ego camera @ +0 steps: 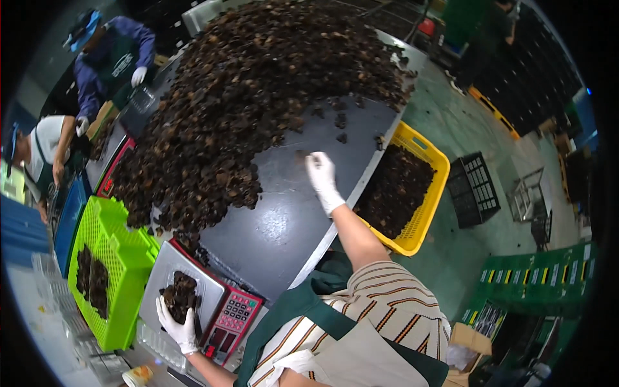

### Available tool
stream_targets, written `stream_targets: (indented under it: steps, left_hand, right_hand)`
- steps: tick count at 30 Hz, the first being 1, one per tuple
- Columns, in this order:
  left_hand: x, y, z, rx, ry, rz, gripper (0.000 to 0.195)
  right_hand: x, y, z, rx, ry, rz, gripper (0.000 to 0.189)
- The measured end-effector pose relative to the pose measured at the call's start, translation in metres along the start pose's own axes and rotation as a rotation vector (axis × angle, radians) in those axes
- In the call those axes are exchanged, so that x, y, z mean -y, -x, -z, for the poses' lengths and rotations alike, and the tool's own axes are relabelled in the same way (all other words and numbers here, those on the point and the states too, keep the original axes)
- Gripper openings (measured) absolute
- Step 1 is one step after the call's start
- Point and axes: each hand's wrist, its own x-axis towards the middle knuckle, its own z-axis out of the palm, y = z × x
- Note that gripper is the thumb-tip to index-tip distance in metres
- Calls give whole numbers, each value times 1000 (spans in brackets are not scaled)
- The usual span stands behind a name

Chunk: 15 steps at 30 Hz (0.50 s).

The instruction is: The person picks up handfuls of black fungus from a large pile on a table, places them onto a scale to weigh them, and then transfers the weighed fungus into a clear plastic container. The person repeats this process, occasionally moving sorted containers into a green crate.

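Observation:
My gloved left hand (179, 326) cups a clump of dark brown mushrooms (180, 292), thumb and fingers on either side of it. The clump sits in a clear plastic tray (207, 286) on the steel pan of a red digital scale (159, 285). Over the dark tabletop (271, 188), my gloved right hand (321, 176) is closed, with a small blurred brown piece (302, 154) at its fingertips, seemingly a mushroom. A large heap of the same mushrooms (232, 111) spreads across the far and left parts of the table.
A yellow crate (442, 186) of dark pieces stands against the table's right edge. Left of the scale is a lime-green crate (138, 271) with a filled tray (92, 280) on it. Two co-workers (113, 63) (48, 150) work at left. A black crate (474, 188) lies on the floor.

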Motion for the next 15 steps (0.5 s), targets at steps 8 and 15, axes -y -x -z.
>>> stream_targets:
  steps: [8, 15]
  left_hand:
    - [-6, -3, 0, 16, 23, -43, 87]
    - [3, -3, 4, 23, -7, -57, 81]
  right_hand:
    - [-118, -64, 204, -693, -780, -542, 36]
    - [-91, -118, 155, -147, 737, 69, 34]
